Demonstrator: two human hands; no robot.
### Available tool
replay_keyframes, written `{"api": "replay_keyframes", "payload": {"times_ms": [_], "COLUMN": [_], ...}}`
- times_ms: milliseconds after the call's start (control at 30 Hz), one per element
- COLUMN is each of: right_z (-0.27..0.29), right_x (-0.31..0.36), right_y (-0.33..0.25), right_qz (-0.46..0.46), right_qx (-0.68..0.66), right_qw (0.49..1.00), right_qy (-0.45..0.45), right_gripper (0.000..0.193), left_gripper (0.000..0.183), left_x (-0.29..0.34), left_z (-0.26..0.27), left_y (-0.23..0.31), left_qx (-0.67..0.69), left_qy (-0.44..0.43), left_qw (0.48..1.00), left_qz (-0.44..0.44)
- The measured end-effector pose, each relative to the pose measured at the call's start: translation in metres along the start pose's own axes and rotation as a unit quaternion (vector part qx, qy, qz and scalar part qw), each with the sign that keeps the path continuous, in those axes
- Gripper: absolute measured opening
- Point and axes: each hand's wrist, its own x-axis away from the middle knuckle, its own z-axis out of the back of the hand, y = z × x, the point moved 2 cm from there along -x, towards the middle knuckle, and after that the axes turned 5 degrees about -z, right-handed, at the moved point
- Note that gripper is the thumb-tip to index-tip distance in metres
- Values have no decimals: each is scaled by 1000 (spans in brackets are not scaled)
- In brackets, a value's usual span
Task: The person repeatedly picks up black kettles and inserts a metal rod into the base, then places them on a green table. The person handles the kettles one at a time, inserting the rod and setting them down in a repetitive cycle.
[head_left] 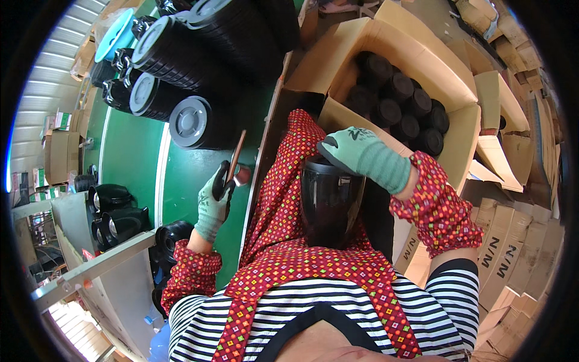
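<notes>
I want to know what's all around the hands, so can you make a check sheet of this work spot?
Surface: green table, bare in front of the left hand.
Job's things: black tinted container standing upright against the red apron; thin brown-handled tool.
Clutter: rows of stacked black lids with grey centres lying on the table; open cardboard box full of black round parts.
Hands: left hand gloved, gripping the tool; right hand gloved, resting on the container's rim.
Cables: nothing seen.
Surroundings: flat cardboard boxes piled on the right; black containers on a grey shelf at left.
</notes>
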Motion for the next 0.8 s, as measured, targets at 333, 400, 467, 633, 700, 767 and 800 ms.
{"api": "replay_keyframes", "payload": {"times_ms": [333, 400, 467, 633, 700, 767, 800], "right_z": [83, 76, 35, -35, -53, -50, -35], "right_x": [-17, -38, -55, -66, -61, -48, -31], "right_y": [-15, 11, 40, 64, 66, 63, 52], "right_qz": [360, 387, 400, 310, 314, 312, 313], "right_qx": [-35, -105, -232, -532, -459, -432, -441], "right_qw": [894, 880, 830, 783, 827, 842, 838], "right_qy": [266, 254, 313, 85, 85, 82, 75], "right_gripper": [43, 34, 32, 36, 37, 38, 39], "left_gripper": [61, 71, 86, 72, 45, 37, 38], "left_x": [-54, -75, -98, -125, -117, -104, -94], "left_z": [-16, -21, -28, -67, -89, -108, -118], "left_y": [232, 248, 253, 266, 259, 275, 282], "left_qx": [18, 54, 41, 3, 17, -34, -76], "left_qy": [-178, -231, -254, -341, -365, -281, -239], "left_qw": [971, 953, 918, 787, 799, 831, 850], "left_qz": [-157, -189, -303, -514, -478, -479, -463]}}
